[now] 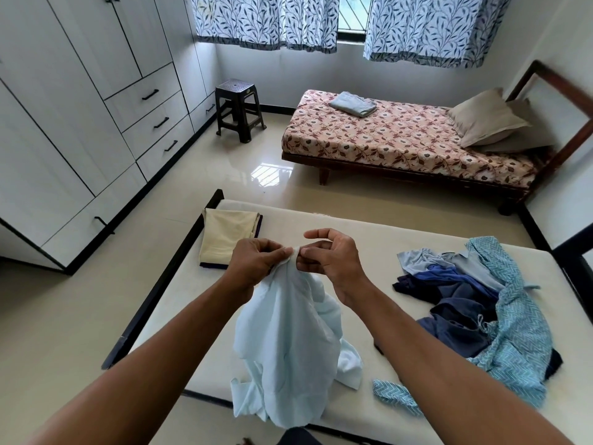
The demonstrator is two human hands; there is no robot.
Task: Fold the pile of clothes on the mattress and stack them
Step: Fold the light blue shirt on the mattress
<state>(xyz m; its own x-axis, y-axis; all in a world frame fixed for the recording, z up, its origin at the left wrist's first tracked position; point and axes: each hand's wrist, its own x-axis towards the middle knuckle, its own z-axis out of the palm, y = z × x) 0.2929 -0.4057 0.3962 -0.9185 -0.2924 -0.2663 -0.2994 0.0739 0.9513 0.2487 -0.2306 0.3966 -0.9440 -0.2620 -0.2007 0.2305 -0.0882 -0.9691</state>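
Both hands are up over the mattress (pixel 369 239), close together, almost touching. The left hand (pixel 253 261) pinches the top edge of a pale blue garment (pixel 288 332), and the right hand (pixel 330 255) pinches the same edge just beside it, fingers curled. The garment hangs down from the pinch in loose folds. Its lower end is bunched on the near edge of the mattress, and part of it drapes over that edge.

On the far left corner of the mattress lies a folded cream garment (pixel 224 239), flat, with a dark edge showing under it along its right and near sides. It is well apart from the hands' cloth.

On the right side of the mattress is the unfolded pile of clothes (pixel 462 293), a heap with dark blue pieces in the middle and light grey-blue pieces at the far end. A teal zigzag-print garment (pixel 519 332) runs along its right side. A strip of the same print lies near the right forearm, at the near edge.

Rest of the room: a white wardrobe (pixel 64 123) with black handles fills the left wall. A dark plastic stool (pixel 239 107) stands at the far wall beside it. On the far right is a bed (pixel 401 136) with a floral sheet. On it are a folded grey cloth (pixel 353 104) and two beige pillows (pixel 487 117) at its right end. Leaf-print curtains (pixel 266 20) hang over the window. The floor is glossy tile.
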